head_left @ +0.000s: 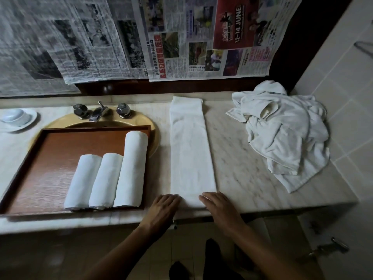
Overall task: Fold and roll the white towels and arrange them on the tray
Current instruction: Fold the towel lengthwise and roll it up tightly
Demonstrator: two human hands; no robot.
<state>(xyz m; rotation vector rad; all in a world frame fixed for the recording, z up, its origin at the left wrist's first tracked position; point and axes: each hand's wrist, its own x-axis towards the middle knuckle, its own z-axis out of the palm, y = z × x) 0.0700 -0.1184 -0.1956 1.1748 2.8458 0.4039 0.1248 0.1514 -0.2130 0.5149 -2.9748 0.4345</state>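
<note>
Left grip (164,207): flat, fingers straight, pressing the near left corner of the folded towel (191,150); clasping nothing.
Right grip (220,207): the same, on the near right corner.
Folded towel: long narrow strip running straight away from both grips, near end under my fingertips.
Risk, crooked roll: if one grip leads, I judge the roll will cone and its ends will not line up.
Risk, loose core: a slack first turn would leave it fatter than the rolled towels (106,178).
Risk, edge: the near end lies at the surface's lip and could slide off.
Tray (60,150): left of my left grip; three rolls side by side.
Surface (232,158): pale veined marble; crumpled towel pile (282,134) beyond my right grip.
Room: newspaper sheets (191,37) hung behind; tiled wall (343,77) to the right.
</note>
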